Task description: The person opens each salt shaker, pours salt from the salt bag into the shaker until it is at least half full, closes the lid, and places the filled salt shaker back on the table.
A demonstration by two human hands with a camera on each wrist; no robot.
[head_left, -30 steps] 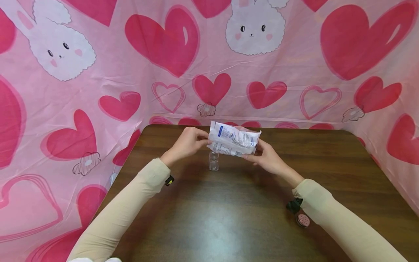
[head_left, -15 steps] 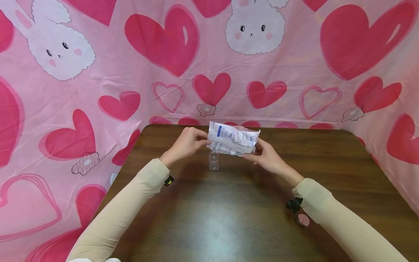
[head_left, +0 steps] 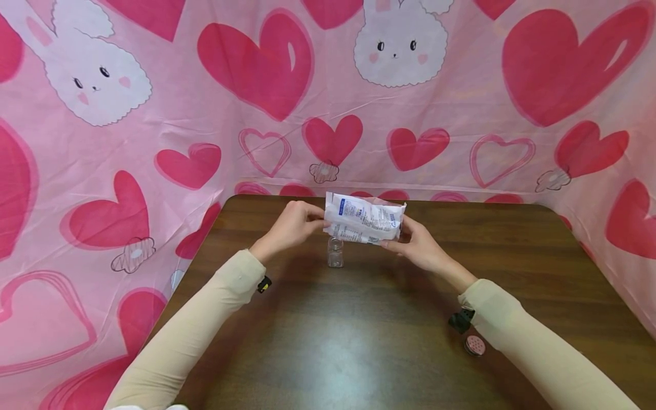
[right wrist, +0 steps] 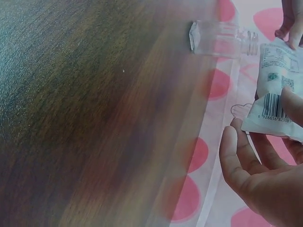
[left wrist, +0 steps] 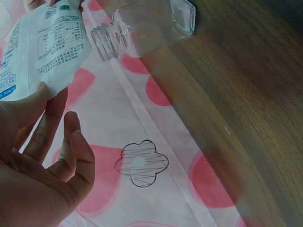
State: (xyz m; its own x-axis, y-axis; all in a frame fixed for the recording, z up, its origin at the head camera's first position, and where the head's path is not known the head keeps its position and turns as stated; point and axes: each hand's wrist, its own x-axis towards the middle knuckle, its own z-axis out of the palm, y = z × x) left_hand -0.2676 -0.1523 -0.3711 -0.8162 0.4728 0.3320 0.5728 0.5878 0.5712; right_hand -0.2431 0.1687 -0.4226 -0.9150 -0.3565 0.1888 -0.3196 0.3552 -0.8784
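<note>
A white printed plastic packet point(head_left: 363, 218) is held up between both hands above the table. My left hand point(head_left: 299, 222) pinches its left end between thumb and fingers; in the left wrist view the other fingers curl loosely below it. The right hand point(head_left: 417, 245) grips the opposite end, where a barcode shows in the right wrist view. Below the packet's left corner stands a clear glass jar point(head_left: 335, 255), upright and uncapped, its threaded neck point(left wrist: 105, 41) bare. The packet's corner overlaps the jar's mouth in the head view. No contents show inside the jar.
A pink perforated shaker lid point(head_left: 474, 345) lies on the dark wooden table point(head_left: 333, 341), close to the right sleeve and the black wrist camera point(head_left: 460, 322). Pink cloth with hearts and rabbits point(head_left: 400, 114) hangs behind the table's far edge and along both sides.
Both hands keep their hold in nearly the same place. The packet's left end has shifted very slightly left. The jar and lid stay where they were.
</note>
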